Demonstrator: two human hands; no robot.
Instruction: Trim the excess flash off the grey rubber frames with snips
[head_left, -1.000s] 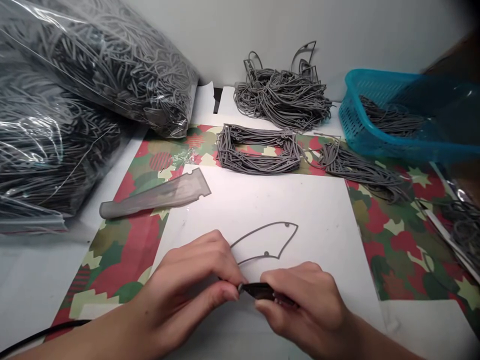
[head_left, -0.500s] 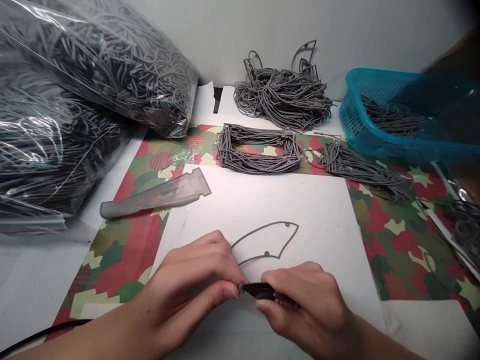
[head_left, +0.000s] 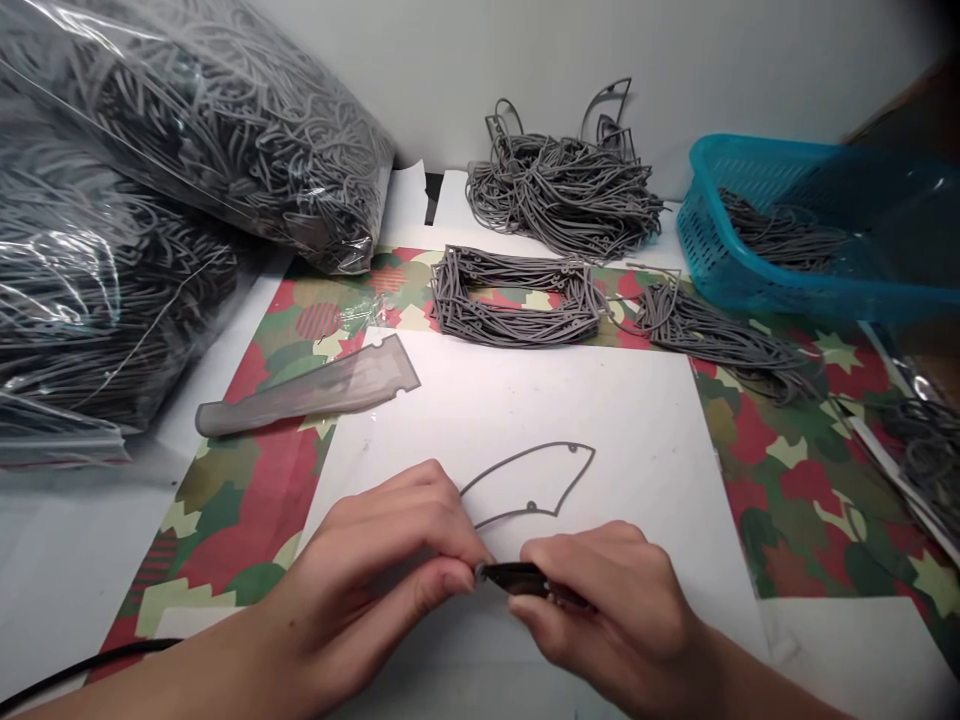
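My left hand is closed in a pinch on the near end of a thin grey rubber gasket, a leaf-shaped loop lying on the white paper sheet. My right hand is closed around a small black tool, its tip meeting my left fingertips. What happens at the tip is hidden by my fingers.
Gasket piles: a neat stack, a loose heap by the wall, a bundle on the right. A blue basket holds more. Two full plastic bags fill the left. A grey flat template lies on the camouflage mat.
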